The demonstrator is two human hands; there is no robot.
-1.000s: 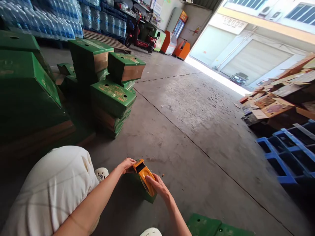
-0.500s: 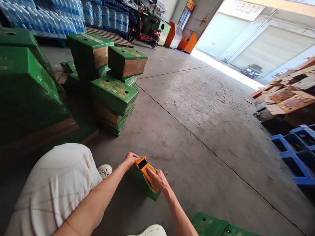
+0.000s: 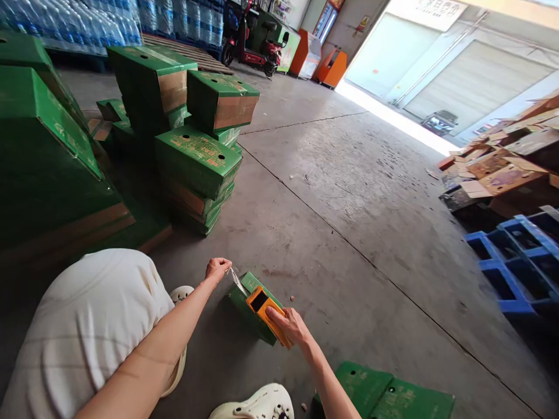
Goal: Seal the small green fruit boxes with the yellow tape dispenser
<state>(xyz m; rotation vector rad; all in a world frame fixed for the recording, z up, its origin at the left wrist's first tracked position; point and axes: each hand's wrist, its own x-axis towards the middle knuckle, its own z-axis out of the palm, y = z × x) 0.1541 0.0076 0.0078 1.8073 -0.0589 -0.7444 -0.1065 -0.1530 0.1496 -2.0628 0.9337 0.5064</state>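
My right hand (image 3: 292,327) is wrapped round a yellow tape dispenser (image 3: 264,307), held over a small green carton (image 3: 250,314) on the floor. A short strip of clear tape (image 3: 237,281) stretches from the dispenser's front to my left hand (image 3: 218,269), which pinches its end just off the carton's far-left corner. The dispenser covers part of the carton's top. Beside my shoe, at the lower right, lies a flattened green carton (image 3: 367,387).
Stacked green boxes (image 3: 198,154) stand ahead on the left, with larger green boxes (image 3: 52,145) nearer. Blue plastic pallets (image 3: 506,262) and a heap of cardboard (image 3: 502,169) lie to the right. A red scooter (image 3: 255,52) and wrapped water bottles (image 3: 70,26) are at the back.
My left hand has pulled away to the left from the dispenser, drawing out a strip of tape. The right hand and dispenser have shifted slightly right and down, and more of the carton shows.
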